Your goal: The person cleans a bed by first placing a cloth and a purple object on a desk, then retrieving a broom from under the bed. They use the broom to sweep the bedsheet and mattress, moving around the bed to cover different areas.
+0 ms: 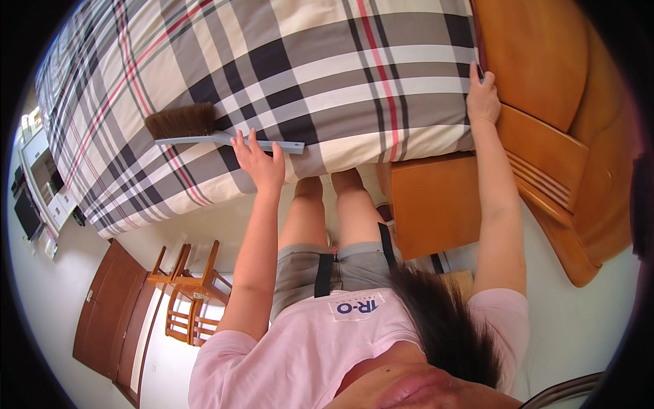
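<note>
A plaid bed sheet (327,66) in grey, black, white, cream and red covers the bed before me. On it lies a bed brush (184,122) with dark brown bristles and a grey-blue handle. My left hand (259,161) is over the handle, fingers spread and not closed around it; whether it touches the handle is unclear. At the bed's right edge, my right hand (484,97) is against the sheet beside the wooden headboard (536,66). Its index finger points along the gap there, and its other fingertips are partly hidden.
A wooden nightstand (434,204) stands by the bed, right of my legs. Wooden chairs (196,286) and a brown door (110,307) are at lower left. A white desk (61,204) with dark items stands beyond the bed's far left end.
</note>
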### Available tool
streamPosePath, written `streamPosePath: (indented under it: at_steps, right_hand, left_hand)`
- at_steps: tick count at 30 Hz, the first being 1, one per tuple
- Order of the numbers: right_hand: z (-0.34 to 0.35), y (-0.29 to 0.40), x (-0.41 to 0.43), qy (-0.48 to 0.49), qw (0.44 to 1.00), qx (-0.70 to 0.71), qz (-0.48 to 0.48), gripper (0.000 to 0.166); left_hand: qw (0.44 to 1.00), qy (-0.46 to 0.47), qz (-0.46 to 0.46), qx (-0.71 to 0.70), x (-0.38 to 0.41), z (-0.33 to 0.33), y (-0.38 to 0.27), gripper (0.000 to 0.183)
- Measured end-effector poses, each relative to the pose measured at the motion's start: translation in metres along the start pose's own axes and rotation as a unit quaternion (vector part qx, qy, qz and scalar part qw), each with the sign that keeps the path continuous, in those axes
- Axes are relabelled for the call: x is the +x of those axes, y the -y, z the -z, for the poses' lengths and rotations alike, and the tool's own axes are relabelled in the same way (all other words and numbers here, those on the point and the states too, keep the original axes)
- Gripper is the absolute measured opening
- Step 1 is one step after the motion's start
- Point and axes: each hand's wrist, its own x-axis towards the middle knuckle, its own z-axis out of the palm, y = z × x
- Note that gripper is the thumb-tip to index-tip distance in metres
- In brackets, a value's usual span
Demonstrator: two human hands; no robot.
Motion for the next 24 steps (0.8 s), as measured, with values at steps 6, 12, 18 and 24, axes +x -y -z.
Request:
streamPosePath:
  at_steps: [6, 12, 18, 24]
  right_hand:
    - [-0.004, 0.005, 0.000, 0.036, 0.997, -0.073, 0.007, 0.044]
    - [-0.001, 0.011, -0.005, 0.047, 0.990, -0.133, -0.011, 0.046]
    - [0.064, 0.065, -0.036, -0.029, 0.998, -0.025, -0.054, 0.037]
    - [0.092, 0.237, -0.164, 0.262, 0.774, 0.553, 0.161, 0.053]
  left_hand:
    - [0.971, -0.013, 0.231, -0.065, 0.014, -0.013, 0.020, 0.078]
    - [0.939, -0.088, 0.302, -0.138, 0.027, -0.027, 0.025, 0.087]
    - [0.850, -0.072, 0.370, -0.367, 0.010, -0.050, 0.079, 0.034]
    - [0.914, -0.028, 0.267, -0.304, -0.040, -0.015, 0.020, 0.020]
